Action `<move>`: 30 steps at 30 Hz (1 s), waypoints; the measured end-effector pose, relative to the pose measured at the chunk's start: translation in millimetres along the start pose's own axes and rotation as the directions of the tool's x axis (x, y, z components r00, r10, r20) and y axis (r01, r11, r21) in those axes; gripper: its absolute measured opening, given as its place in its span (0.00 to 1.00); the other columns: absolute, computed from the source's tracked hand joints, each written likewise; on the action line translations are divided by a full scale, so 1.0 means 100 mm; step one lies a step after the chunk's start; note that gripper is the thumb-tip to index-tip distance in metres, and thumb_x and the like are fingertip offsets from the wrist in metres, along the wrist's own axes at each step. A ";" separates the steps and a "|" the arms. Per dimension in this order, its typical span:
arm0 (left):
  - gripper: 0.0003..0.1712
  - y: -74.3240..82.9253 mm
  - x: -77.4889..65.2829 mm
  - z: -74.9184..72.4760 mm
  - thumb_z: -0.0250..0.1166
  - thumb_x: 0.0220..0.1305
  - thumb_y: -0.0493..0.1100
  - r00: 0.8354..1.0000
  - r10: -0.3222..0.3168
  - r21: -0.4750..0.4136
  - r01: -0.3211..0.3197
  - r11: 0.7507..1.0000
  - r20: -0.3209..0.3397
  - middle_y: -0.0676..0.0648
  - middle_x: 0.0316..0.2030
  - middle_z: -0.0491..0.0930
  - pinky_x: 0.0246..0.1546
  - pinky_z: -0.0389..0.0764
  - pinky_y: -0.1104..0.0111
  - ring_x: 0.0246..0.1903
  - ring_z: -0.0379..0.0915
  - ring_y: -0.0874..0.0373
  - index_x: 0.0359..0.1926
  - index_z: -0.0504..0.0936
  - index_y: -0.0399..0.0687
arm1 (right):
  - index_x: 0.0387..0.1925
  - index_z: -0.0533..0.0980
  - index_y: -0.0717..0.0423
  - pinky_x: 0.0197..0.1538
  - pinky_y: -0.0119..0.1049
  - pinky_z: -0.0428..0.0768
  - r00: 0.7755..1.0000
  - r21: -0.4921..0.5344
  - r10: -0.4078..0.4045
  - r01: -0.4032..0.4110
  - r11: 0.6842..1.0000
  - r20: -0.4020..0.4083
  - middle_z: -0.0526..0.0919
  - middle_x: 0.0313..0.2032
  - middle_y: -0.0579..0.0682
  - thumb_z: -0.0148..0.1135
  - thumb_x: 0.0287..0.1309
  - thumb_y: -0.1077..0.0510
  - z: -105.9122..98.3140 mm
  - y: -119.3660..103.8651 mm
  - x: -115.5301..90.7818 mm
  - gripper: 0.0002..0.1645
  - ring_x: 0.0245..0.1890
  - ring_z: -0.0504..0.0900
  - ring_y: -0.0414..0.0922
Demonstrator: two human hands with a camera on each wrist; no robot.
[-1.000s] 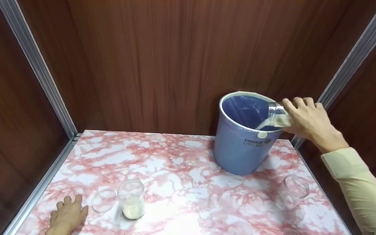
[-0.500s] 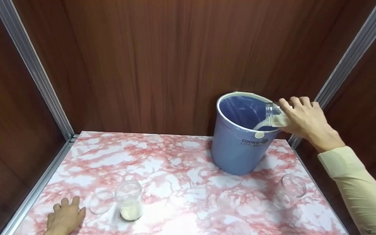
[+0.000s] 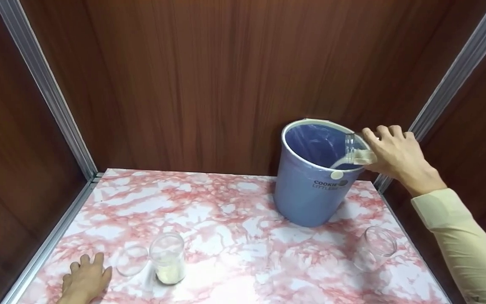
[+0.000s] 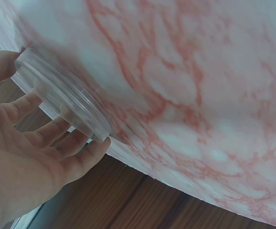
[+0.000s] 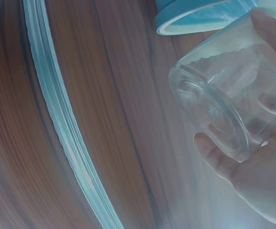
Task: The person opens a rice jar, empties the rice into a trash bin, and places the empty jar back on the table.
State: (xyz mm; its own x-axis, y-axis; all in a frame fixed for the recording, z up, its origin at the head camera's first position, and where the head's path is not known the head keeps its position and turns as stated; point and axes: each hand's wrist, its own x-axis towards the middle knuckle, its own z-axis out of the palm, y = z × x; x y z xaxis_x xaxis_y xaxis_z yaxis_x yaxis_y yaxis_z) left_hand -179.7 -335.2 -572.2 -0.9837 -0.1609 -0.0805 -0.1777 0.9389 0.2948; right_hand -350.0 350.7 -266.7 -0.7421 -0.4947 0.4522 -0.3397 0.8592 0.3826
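The right hand (image 3: 399,156) grips the jar (image 3: 364,157) over the bin (image 3: 310,192), axis near level, mouth toward nine o'clock; the left hand (image 3: 83,279), well off toward eight, cups a lid (image 4: 61,90).

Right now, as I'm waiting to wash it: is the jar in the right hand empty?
No: the head view shows pale contents inside the jar, with a stream leaving its mouth within the bucket's rim.
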 end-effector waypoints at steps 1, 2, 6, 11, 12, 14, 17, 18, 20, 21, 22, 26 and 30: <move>0.30 0.00 0.00 0.00 0.53 0.62 0.56 1.000 0.001 0.003 -0.001 1.000 0.001 0.28 0.42 0.64 0.30 0.66 0.40 0.40 0.60 0.29 0.53 0.64 0.36 | 0.51 0.62 0.53 0.30 0.61 0.71 1.000 -0.002 -0.001 0.001 1.000 -0.001 0.71 0.43 0.64 0.77 0.22 0.43 0.00 0.00 0.00 0.51 0.42 0.68 0.66; 0.30 0.00 0.00 0.00 0.53 0.62 0.56 1.000 0.001 0.003 -0.001 1.000 0.002 0.28 0.42 0.64 0.30 0.66 0.39 0.40 0.60 0.29 0.53 0.64 0.36 | 0.51 0.62 0.54 0.30 0.62 0.71 1.000 -0.006 -0.003 0.003 1.000 -0.002 0.71 0.43 0.64 0.77 0.22 0.43 -0.01 0.00 0.00 0.51 0.42 0.68 0.66; 0.31 0.00 -0.01 0.01 0.53 0.62 0.56 1.000 0.003 0.005 -0.003 1.000 -0.002 0.27 0.42 0.64 0.29 0.66 0.39 0.40 0.60 0.28 0.53 0.64 0.35 | 0.50 0.62 0.54 0.30 0.62 0.71 1.000 -0.017 -0.009 0.009 1.000 0.005 0.71 0.42 0.64 0.77 0.22 0.43 -0.02 0.01 0.01 0.51 0.42 0.68 0.67; 0.30 0.01 -0.01 0.02 0.54 0.62 0.56 1.000 0.003 0.008 -0.003 1.000 0.001 0.28 0.41 0.65 0.27 0.67 0.42 0.38 0.61 0.30 0.52 0.64 0.35 | 0.49 0.63 0.54 0.29 0.61 0.71 1.000 -0.033 -0.023 0.022 0.999 -0.011 0.71 0.40 0.64 0.78 0.21 0.45 -0.01 0.02 0.01 0.50 0.42 0.69 0.66; 0.29 0.01 -0.01 0.02 0.54 0.62 0.56 1.000 0.004 0.008 -0.004 1.000 0.002 0.28 0.41 0.64 0.27 0.67 0.43 0.38 0.61 0.30 0.52 0.64 0.36 | 0.49 0.63 0.54 0.29 0.61 0.71 1.000 -0.036 -0.024 0.024 0.999 -0.014 0.71 0.40 0.64 0.78 0.20 0.45 -0.01 0.02 0.00 0.50 0.42 0.69 0.66; 0.29 0.00 -0.01 0.02 0.53 0.62 0.56 1.000 0.003 0.010 -0.003 1.000 0.003 0.29 0.40 0.64 0.26 0.67 0.44 0.38 0.61 0.30 0.52 0.64 0.36 | 0.49 0.63 0.54 0.29 0.61 0.71 1.000 -0.043 -0.026 0.026 0.999 -0.012 0.71 0.40 0.64 0.78 0.20 0.46 0.00 0.02 0.00 0.50 0.41 0.69 0.66; 0.29 0.00 -0.01 0.03 0.54 0.62 0.56 1.000 0.004 0.011 -0.003 1.000 -0.010 0.28 0.40 0.64 0.27 0.67 0.43 0.38 0.61 0.29 0.52 0.64 0.35 | 0.50 0.62 0.55 0.29 0.61 0.71 1.000 -0.054 -0.030 0.030 0.998 0.006 0.71 0.41 0.64 0.78 0.20 0.45 0.00 0.02 -0.01 0.51 0.42 0.69 0.66; 0.30 0.00 0.00 0.04 0.54 0.62 0.56 1.000 0.004 0.013 -0.004 1.000 -0.015 0.28 0.41 0.64 0.27 0.67 0.42 0.39 0.61 0.29 0.52 0.64 0.35 | 0.50 0.62 0.55 0.29 0.61 0.71 0.999 -0.058 -0.031 0.031 0.998 0.012 0.71 0.41 0.64 0.78 0.21 0.46 0.00 0.03 -0.01 0.51 0.42 0.68 0.66; 0.29 0.00 -0.01 0.05 0.54 0.62 0.56 1.000 0.005 0.016 -0.004 1.000 -0.025 0.28 0.41 0.64 0.27 0.67 0.41 0.39 0.60 0.28 0.52 0.64 0.35 | 0.50 0.62 0.56 0.30 0.62 0.71 0.999 -0.064 -0.032 0.033 0.997 0.018 0.71 0.41 0.64 0.78 0.21 0.46 0.00 0.02 0.00 0.51 0.42 0.68 0.67; 0.30 0.00 -0.01 0.05 0.54 0.62 0.56 1.000 0.004 0.016 -0.004 1.000 -0.025 0.28 0.41 0.64 0.28 0.67 0.41 0.39 0.60 0.28 0.52 0.64 0.35 | 0.50 0.62 0.56 0.30 0.62 0.71 0.999 -0.067 -0.033 0.034 0.997 0.017 0.71 0.41 0.65 0.78 0.21 0.47 -0.01 0.02 0.00 0.51 0.42 0.68 0.67; 0.30 0.00 -0.01 0.06 0.54 0.62 0.56 1.000 0.005 0.018 -0.004 1.000 -0.026 0.28 0.41 0.64 0.28 0.67 0.40 0.39 0.60 0.28 0.52 0.64 0.35 | 0.50 0.62 0.56 0.31 0.62 0.71 0.999 -0.068 -0.033 0.034 0.997 0.016 0.71 0.41 0.65 0.78 0.21 0.47 -0.01 0.02 0.00 0.50 0.42 0.68 0.67; 0.30 -0.01 -0.01 0.06 0.54 0.62 0.57 1.000 0.004 0.018 -0.004 1.000 -0.029 0.27 0.41 0.64 0.29 0.67 0.39 0.40 0.60 0.28 0.52 0.64 0.35 | 0.50 0.62 0.56 0.31 0.62 0.71 0.999 -0.068 -0.034 0.034 0.997 0.002 0.71 0.41 0.64 0.78 0.22 0.47 -0.03 -0.03 0.01 0.50 0.42 0.68 0.66; 0.30 0.00 -0.01 0.05 0.54 0.62 0.56 0.999 0.006 0.018 -0.006 1.000 -0.033 0.27 0.42 0.64 0.29 0.67 0.39 0.40 0.60 0.28 0.52 0.64 0.35 | 0.50 0.62 0.56 0.31 0.60 0.70 0.999 -0.074 -0.042 0.041 0.996 -0.019 0.70 0.41 0.64 0.79 0.21 0.46 -0.06 -0.09 0.03 0.51 0.42 0.68 0.65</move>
State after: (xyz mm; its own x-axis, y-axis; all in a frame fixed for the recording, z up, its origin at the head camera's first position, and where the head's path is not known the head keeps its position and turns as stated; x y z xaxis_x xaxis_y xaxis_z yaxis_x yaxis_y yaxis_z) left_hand -178.0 -333.7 -577.4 -0.9852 -0.1651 -0.0470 -0.1716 0.9451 0.2781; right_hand -345.4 341.0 -263.8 -0.7157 -0.5332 0.4510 -0.3260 0.8262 0.4594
